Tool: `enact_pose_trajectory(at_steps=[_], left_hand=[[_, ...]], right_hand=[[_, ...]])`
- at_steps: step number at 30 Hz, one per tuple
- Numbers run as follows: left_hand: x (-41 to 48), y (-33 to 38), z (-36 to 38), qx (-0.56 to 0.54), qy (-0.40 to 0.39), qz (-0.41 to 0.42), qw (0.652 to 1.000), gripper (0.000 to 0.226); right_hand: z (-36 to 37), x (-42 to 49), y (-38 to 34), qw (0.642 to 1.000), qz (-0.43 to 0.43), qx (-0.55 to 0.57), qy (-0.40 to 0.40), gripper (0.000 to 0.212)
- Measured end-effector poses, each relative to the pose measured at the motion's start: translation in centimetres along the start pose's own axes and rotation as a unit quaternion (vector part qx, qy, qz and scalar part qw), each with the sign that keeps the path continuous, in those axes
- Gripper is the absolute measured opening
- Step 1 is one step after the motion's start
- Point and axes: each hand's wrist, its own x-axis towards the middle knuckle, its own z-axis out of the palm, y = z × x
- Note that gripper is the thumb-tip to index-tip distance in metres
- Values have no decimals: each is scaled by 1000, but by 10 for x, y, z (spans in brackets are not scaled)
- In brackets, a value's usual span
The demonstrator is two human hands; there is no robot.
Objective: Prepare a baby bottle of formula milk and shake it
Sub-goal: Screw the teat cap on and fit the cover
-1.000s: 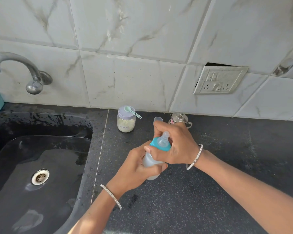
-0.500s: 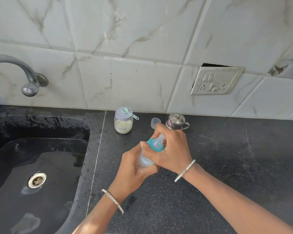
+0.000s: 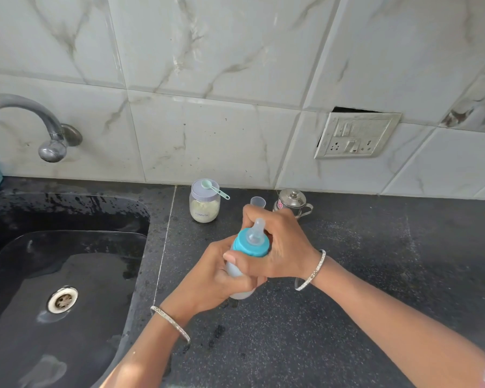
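Note:
I hold a baby bottle (image 3: 237, 275) with whitish liquid just above the black counter, tilted toward the left. My left hand (image 3: 207, 278) wraps its body from below. My right hand (image 3: 280, 247) grips the teal screw collar (image 3: 249, 245), and the clear teat (image 3: 256, 229) sticks up between its fingers. Behind, by the wall, stands a glass formula jar (image 3: 204, 205) with a lilac lid and a small green scoop (image 3: 214, 187) lying on top. The bottle's clear cap (image 3: 257, 202) stands beside my right hand's fingertips.
A small lidded steel pot (image 3: 293, 203) stands at the back by the wall. A wet black sink (image 3: 53, 275) with a drain fills the left, under a steel tap (image 3: 39, 124). A wall socket (image 3: 356, 135) sits to the right. The black speckled counter (image 3: 375, 261) stretches right.
My right hand has shifted around the teal collar, so more of the collar and teat now shows. The bottle stays in both hands over the same spot.

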Motion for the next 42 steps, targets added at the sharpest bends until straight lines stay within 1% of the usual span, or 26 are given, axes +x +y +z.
enact_pose_trajectory(at_steps=[1,4,6,10,12,15,18,20,22,23,24,26,28,29,30,32,33,34,36,37,39,42], left_hand=[[0,-2,-1,3,6,0,1000,21],[-1,-12,-1,11,44,-3,999,27],[-2,-18,1,8,63,-11,998,26],[0,-27,3,4,98,-19,995,25],[1,-30,4,11,119,-22,993,22],[3,-33,4,31,143,-23,989,26],[6,-32,4,42,150,-23,988,28],[6,-34,0,85,162,-14,983,32],[6,-38,-5,101,175,-15,979,38],[5,-41,-8,91,188,-22,978,40],[4,-43,-11,81,203,-33,975,42],[3,-47,-17,72,223,-63,970,48],[2,-52,-22,68,228,-85,968,51],[2,-54,-25,65,229,-93,967,51],[1,-56,-27,63,229,-101,966,50],[2,-61,-30,63,229,-114,965,48],[2,-63,-32,62,228,-121,964,48],[3,-65,-33,62,228,-125,964,48],[4,-69,-35,60,228,-133,963,49],[5,-71,-37,59,229,-136,962,48],[5,-74,-39,64,229,-140,961,48],[7,-78,-44,70,234,-145,959,50]], right_hand=[[1,0,-1,1000,7,-12,4,53],[5,0,-3,999,40,-35,10,50],[7,-1,-5,998,49,-44,15,47],[12,-4,-7,995,74,-64,34,56],[14,-4,-6,991,93,-77,50,55],[20,-5,-4,987,119,-84,73,56],[24,-5,4,989,128,-40,64,56],[21,-6,15,991,125,37,8,55],[14,-8,33,976,136,151,-79,54],[12,-10,46,966,148,185,-101,54],[13,-12,58,963,166,188,-95,52],[18,-12,84,967,222,122,-17,47],[26,-10,117,960,271,15,72,39],[30,-7,134,952,292,-41,85,34],[32,-4,152,942,314,-90,73,29],[37,7,182,920,359,-156,13,17],[40,14,194,908,376,-181,-28,26],[42,20,204,901,383,-193,-70,42],[47,34,217,893,383,-195,-133,70],[49,41,222,892,374,-198,-159,81],[52,54,234,890,356,-207,-198,93],[55,70,250,878,354,-211,-242,95]])
